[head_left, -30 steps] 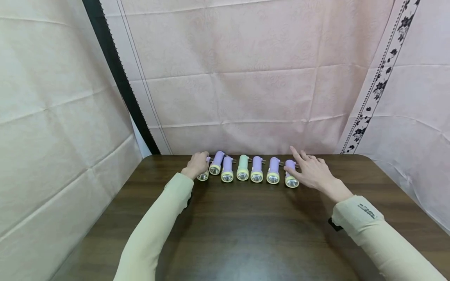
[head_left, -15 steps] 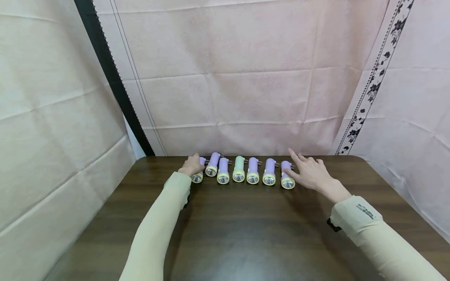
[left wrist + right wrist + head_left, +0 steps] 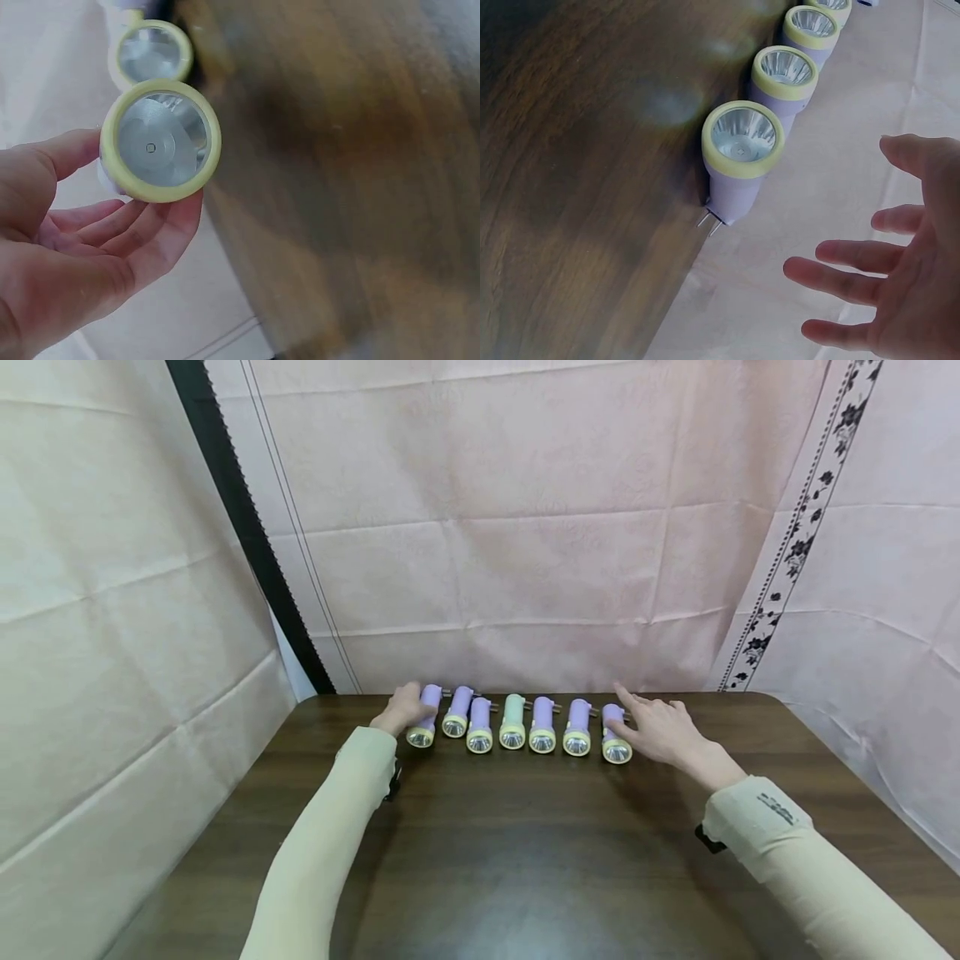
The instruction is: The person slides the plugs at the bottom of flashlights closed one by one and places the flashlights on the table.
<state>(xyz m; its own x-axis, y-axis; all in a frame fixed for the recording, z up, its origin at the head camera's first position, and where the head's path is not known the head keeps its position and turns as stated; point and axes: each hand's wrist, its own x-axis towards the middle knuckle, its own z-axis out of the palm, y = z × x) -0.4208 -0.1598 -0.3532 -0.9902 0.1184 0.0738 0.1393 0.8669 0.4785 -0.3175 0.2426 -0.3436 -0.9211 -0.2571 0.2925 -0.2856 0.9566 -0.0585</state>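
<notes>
Where pale creased cloth (image 3: pixel 540 560) is backing dark wood-grain tabletop (image 3: pixel 525 852),
I'm holding a lilac-yellow tubular flashlight (image 3: pixel 159 141), left hand (image 3: pixel 401 708) curled, right hand (image 3: pixel 663 731) splayed empty.

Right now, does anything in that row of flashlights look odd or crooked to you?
One green flashlight, mid-row, breaks the purple pattern. The second purple flashlight from the left sits slightly back, out of line.

Smooth plastic flashlights (image 3: pixel 542 720), glossy wood-grain table (image 3: pixel 525 843), creased cloth backdrop (image 3: pixel 495 577)
</notes>
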